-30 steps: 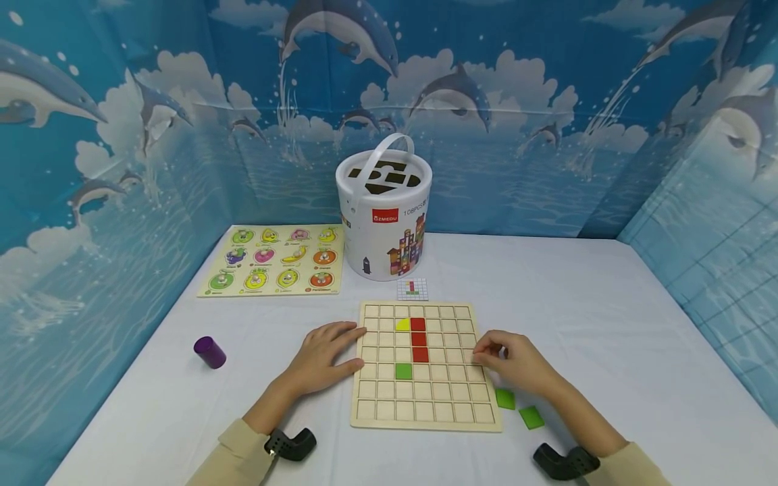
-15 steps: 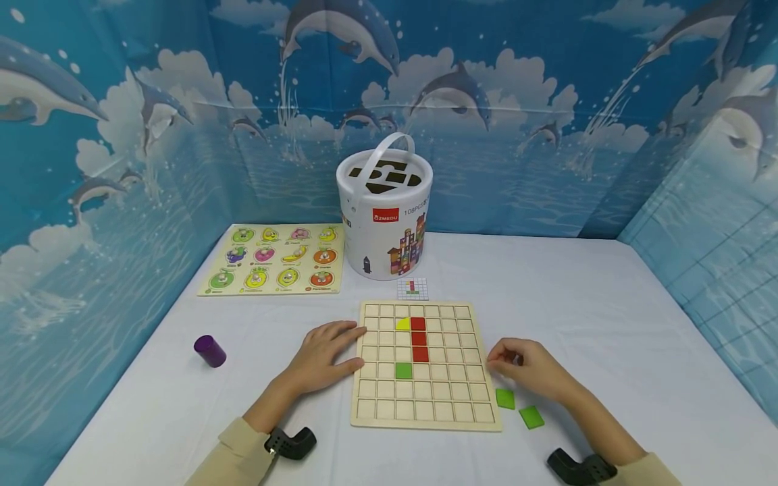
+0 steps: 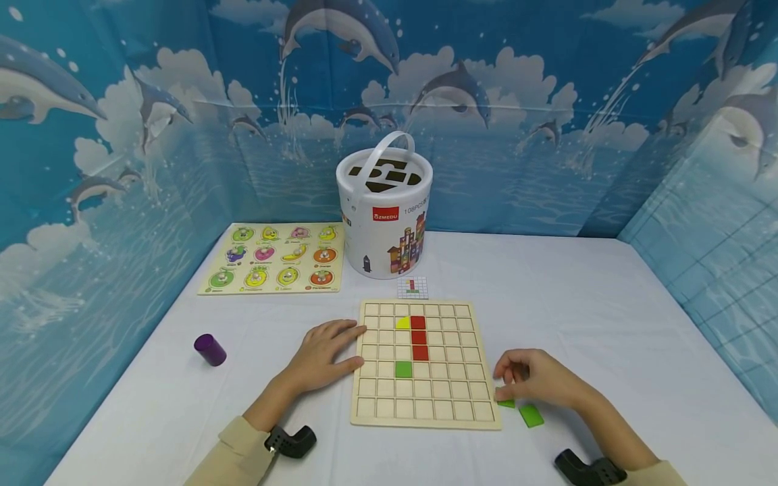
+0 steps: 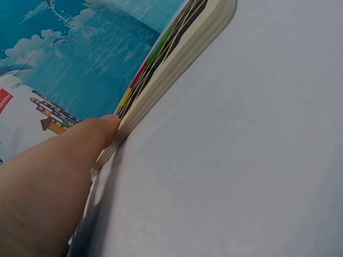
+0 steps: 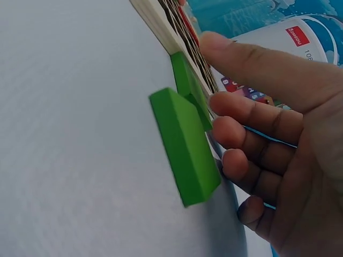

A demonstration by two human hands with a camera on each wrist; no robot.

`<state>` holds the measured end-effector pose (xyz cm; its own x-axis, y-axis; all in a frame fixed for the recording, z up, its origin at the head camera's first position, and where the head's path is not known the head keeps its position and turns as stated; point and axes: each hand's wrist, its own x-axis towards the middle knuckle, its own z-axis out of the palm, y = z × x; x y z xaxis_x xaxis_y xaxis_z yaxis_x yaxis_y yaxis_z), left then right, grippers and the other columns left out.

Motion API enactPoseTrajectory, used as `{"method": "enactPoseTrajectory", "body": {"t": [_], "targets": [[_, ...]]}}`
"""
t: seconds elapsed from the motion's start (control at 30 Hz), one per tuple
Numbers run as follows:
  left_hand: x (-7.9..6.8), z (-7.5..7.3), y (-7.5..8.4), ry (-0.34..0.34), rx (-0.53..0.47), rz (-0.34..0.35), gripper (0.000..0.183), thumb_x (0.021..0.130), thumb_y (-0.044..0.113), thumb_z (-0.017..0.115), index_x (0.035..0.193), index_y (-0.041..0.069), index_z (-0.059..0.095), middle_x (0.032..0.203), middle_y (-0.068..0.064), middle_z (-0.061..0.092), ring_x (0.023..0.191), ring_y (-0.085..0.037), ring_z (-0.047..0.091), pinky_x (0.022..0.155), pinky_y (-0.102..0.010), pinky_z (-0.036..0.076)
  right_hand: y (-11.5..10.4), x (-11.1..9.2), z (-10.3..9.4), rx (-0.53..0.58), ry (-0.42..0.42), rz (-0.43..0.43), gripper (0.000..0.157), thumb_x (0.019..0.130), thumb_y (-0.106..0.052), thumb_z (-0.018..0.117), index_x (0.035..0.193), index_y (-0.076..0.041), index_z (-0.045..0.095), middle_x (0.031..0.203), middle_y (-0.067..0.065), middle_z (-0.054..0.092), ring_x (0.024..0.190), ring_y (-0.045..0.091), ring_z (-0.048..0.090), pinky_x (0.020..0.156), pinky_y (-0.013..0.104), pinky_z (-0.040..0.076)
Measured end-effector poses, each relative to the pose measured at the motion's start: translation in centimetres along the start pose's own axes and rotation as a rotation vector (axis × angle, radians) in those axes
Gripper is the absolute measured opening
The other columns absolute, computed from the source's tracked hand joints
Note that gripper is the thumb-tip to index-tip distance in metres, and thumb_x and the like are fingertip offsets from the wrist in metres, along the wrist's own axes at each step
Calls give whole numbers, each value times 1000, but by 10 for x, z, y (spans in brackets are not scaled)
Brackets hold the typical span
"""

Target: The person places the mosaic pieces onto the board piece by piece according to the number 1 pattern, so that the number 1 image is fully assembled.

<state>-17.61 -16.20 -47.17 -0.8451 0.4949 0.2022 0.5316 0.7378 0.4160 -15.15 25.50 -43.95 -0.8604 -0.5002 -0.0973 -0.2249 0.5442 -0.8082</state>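
Observation:
A wooden grid board (image 3: 452, 409) lies on the table, holding a yellow quarter-round tile (image 3: 403, 324), a column of red tiles (image 3: 419, 337) and one green tile (image 3: 404, 369). The left hand (image 3: 325, 356) rests with extended fingers at the board's left edge, its thumb (image 4: 104, 128) touching the side. Beside the right edge, the right hand (image 3: 537, 378) hovers with loosely bent fingers, thumb and fingertips apart and nothing between them. It partly covers a loose green square tile (image 3: 507, 403) next to the board. A second loose green tile (image 5: 185, 150) lies nearer the wrist.
Behind the board lies a small pattern card (image 3: 412, 288), in front of a white block bucket (image 3: 365, 236) with a handle. A fruit puzzle board (image 3: 273, 270) sits back left. The purple cylinder (image 3: 210, 349) is on the left. A dolphin-print curtain (image 3: 516, 175) encloses the table.
The right hand has drawn back from the board's right edge, moving right and toward the person, and now overlaps the nearer-to-board green tile. The left hand stays in place.

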Motion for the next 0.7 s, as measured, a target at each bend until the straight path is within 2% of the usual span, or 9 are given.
{"method": "enactPoseTrajectory", "body": {"t": [0.3, 0.7], "targets": [[1, 0, 0, -12, -15, -13, 59, 94, 50, 56, 146, 22, 48, 147, -5, 44, 137, -31, 35, 110, -58, 21, 4, -3, -2, -57, -63, -65, 38, 68, -29, 89, 90, -11, 64, 78, 2, 54, 66, 12, 47, 57, 27, 40], [1, -1, 0, -16, -9, -17, 59, 94, 50, 56, 146, 23, 48, 147, -4, 44, 137, -30, 35, 110, -58, 22, 6, -5, -1, -103, -60, -108, 31, 71, -26, 87, 89, -15, 65, 80, -3, 58, 69, 11, 48, 58, 27, 41]]}}
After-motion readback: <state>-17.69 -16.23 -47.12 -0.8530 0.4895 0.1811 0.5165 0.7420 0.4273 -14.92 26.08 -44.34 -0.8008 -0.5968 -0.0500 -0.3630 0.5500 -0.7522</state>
